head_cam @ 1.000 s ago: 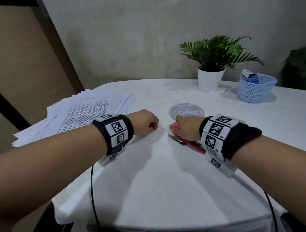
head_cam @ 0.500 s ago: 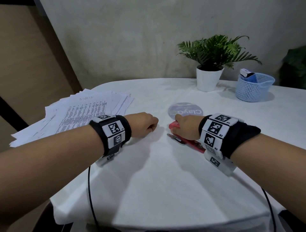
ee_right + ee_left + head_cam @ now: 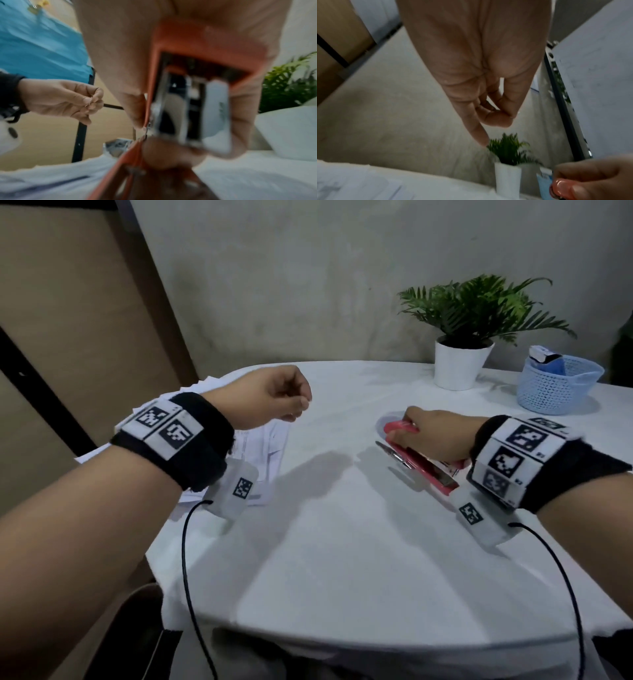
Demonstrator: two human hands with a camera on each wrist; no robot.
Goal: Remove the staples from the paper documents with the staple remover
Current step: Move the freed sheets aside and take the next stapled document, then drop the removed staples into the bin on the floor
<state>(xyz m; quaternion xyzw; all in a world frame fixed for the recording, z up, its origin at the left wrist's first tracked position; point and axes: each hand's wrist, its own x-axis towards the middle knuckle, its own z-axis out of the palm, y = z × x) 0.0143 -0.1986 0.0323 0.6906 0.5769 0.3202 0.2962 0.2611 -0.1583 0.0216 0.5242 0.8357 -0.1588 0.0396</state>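
White cloth covers the desk (image 3: 342, 559), and two black cables are seen trailing over its near edge from the wrist bands. Nearest on the right, the right hand (image 3: 435, 436) is laid over a red stapler-like tool (image 3: 424, 463), the staple remover, which lies on the cloth with its metal tip pointing left. In the right wrist view the fingers (image 3: 243, 121) and thumb are seen curled round the tool's red body (image 3: 197, 44), so it is gripped, with its metal inner parts turned toward the camera.

On the left, the left hand (image 3: 270, 398) is raised above the desk, well apart from the tool. Its fingers are curled inward, and the thumb and forefinger are pressed together; in the right wrist view a thin, small metal sliver, apparently a staple (image 3: 89, 100), is pinched between them, though it is too small to be told for certain. Beneath that hand and wrist, the paper documents (image 3: 263, 453) lie in a loose stack at the desk's left edge, largely hidden by the forearm.

Farther back on the right, a potted plant (image 3: 462, 364) in a white pot is stood near the wall, and just beside it a blue mesh basket (image 3: 555, 392) holds a few small items.
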